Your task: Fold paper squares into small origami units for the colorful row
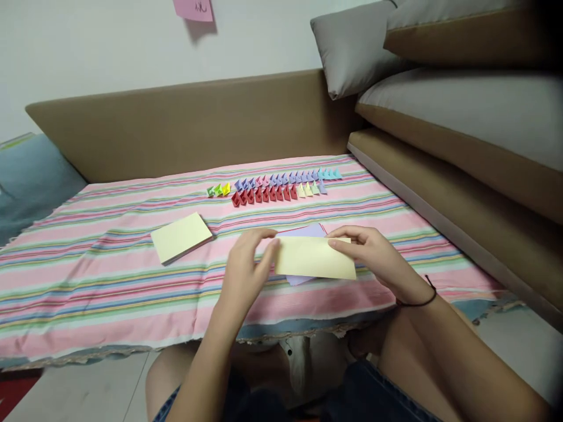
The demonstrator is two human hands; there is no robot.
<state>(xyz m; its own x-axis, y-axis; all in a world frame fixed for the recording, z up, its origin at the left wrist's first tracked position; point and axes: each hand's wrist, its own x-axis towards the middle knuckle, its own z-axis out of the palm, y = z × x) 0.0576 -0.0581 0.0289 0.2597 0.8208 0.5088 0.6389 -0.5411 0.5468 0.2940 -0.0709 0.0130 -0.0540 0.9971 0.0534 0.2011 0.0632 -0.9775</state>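
A pale yellow sheet of paper, folded or cut to a long strip, is held up between my two hands. Thumb and fingers of my left hand pinch its left end. At the upper right corner, my right hand grips it with the thumb in front and fingers behind. Beneath the strip lies a purple sheet of paper, partly covered, with a thin red edge showing at its upper right. To the left sits a stack of paper with a pale yellow sheet on top.
Folded paper pieces in red, purple, yellow, green and blue stand in rows toward the back. A striped cloth covers the seat. Grey and brown cushions are piled on the right; a pink note hangs on the wall.
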